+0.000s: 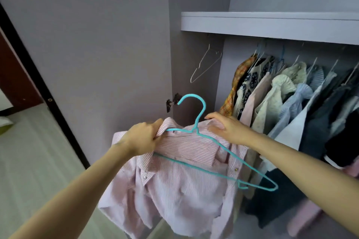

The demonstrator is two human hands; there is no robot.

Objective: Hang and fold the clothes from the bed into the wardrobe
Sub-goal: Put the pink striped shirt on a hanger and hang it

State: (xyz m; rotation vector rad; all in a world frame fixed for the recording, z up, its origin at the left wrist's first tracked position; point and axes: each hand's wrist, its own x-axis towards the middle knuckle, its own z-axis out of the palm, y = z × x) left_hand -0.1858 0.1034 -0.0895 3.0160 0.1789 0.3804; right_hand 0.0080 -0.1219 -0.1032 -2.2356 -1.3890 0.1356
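A pink striped shirt [180, 186] hangs in front of me at the open wardrobe. A turquoise wire hanger [202, 153] lies over its collar, its left end tucked inside the shoulder and its right end sticking out bare. My left hand [143, 137] grips the shirt's left shoulder together with the hanger end. My right hand [227, 128] rests on the collar by the hanger's neck, fingers curled over the cloth. The hook [194, 100] points up and left.
Several garments [291, 102] hang in a row on the wardrobe's right side under a grey shelf [272, 25]. An empty white wire hanger [206, 63] hangs at the left of the rail. The wardrobe door [97, 54] stands open on the left.
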